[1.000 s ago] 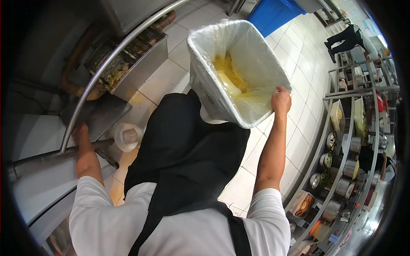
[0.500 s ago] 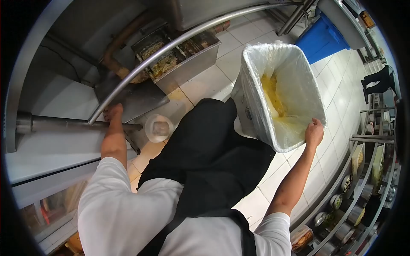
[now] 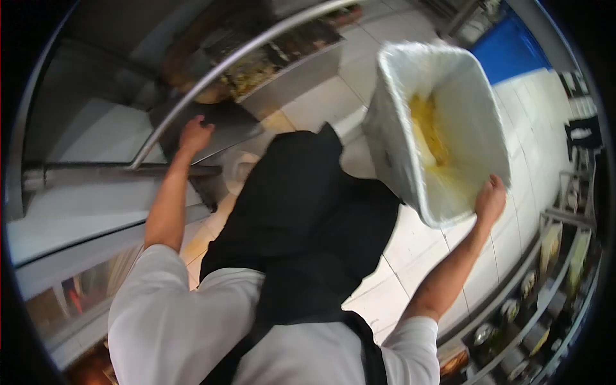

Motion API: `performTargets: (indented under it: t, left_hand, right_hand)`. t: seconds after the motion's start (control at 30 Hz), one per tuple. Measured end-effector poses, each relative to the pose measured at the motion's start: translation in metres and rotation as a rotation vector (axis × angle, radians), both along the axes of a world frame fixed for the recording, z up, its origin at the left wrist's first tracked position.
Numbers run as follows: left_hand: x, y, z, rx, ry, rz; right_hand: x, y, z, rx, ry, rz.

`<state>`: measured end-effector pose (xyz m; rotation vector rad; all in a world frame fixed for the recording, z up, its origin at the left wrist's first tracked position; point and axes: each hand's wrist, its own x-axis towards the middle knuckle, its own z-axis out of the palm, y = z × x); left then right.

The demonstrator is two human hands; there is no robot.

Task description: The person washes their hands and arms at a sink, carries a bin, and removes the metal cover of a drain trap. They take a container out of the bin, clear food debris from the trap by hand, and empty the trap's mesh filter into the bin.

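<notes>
My right hand (image 3: 491, 201) is closed around the near right rim of a tall bin (image 3: 471, 122) lined with a clear plastic bag. Yellowish waste (image 3: 430, 131) lies inside the liner. My left hand (image 3: 196, 135) appears in front of a dark flat metal sheet (image 3: 228, 128), just right of a curved metal bar (image 3: 186, 101). Its fingers look loosely apart, with nothing visible in them; whether it touches the sheet is unclear.
Behind the bar, an open metal box (image 3: 301, 74) on the floor contains food scraps. A translucent round container (image 3: 240, 168) stands below the sheet. A blue bin (image 3: 513, 48) is at the far right. Shelves with several food containers (image 3: 513, 314) line the right side.
My left hand has moved up and to the right, away from the metal bar's lower end. The lined bin, still gripped by my right hand, appears slightly farther right and higher.
</notes>
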<state>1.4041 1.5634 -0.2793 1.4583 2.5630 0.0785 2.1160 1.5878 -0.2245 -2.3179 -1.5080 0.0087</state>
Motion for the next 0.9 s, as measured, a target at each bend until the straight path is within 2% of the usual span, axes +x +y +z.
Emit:
performTargets:
  t: [0.03,0.07,0.13,0.17,0.2,0.23,0.3,0.4,0.5,0.63,0.73,0.8,0.9]
  left_hand:
    - [-0.021,0.005,-0.021,0.056,-0.134,-0.194]
    - [0.011,0.007,0.012,0.009,-0.293,-0.172]
    - [0.024,0.015,0.025,0.041,-0.366,-0.324]
    - [0.042,0.016,0.047,-0.025,-0.489,-0.252]
    - [0.044,0.019,0.046,0.056,-0.583,-0.293]
    - [0.062,0.019,0.059,0.011,-0.638,-0.270]
    - [0.097,0.019,0.105,-0.072,-0.728,-0.202]
    - [0.119,0.016,0.133,0.109,-0.667,-0.436]
    - [0.183,0.031,0.170,0.325,-0.570,-0.720]
    - [0.294,0.057,0.192,0.330,-0.643,-1.079]
    - [0.381,0.091,0.171,0.088,-0.524,-1.458]
    - [0.433,0.111,0.147,-0.178,-0.409,-1.575]
    - [0.490,0.140,0.094,-0.384,-0.087,-1.865]
  right_hand:
    - [0.001,-0.001,0.001,-0.006,0.033,-0.024]
    - [-0.005,-0.001,0.004,-0.009,0.060,-0.060]
    - [-0.005,-0.004,0.005,0.035,-0.006,-0.066]
    - [-0.010,-0.004,0.010,0.029,-0.033,-0.095]
    - [-0.014,-0.003,0.016,0.021,0.015,-0.125]
    - [-0.011,-0.001,0.015,0.007,0.036,-0.152]
    - [-0.012,-0.004,0.022,0.008,0.065,-0.147]
    - [-0.020,-0.017,0.027,0.008,0.052,-0.163]
    - [-0.028,-0.025,0.027,0.033,0.026,-0.165]
    - [-0.036,-0.031,0.034,0.002,0.024,-0.168]
    - [-0.037,-0.033,0.034,-0.009,0.033,-0.180]
    - [-0.038,-0.031,0.035,-0.009,0.028,-0.185]
    - [-0.040,-0.034,0.035,-0.017,0.015,-0.199]
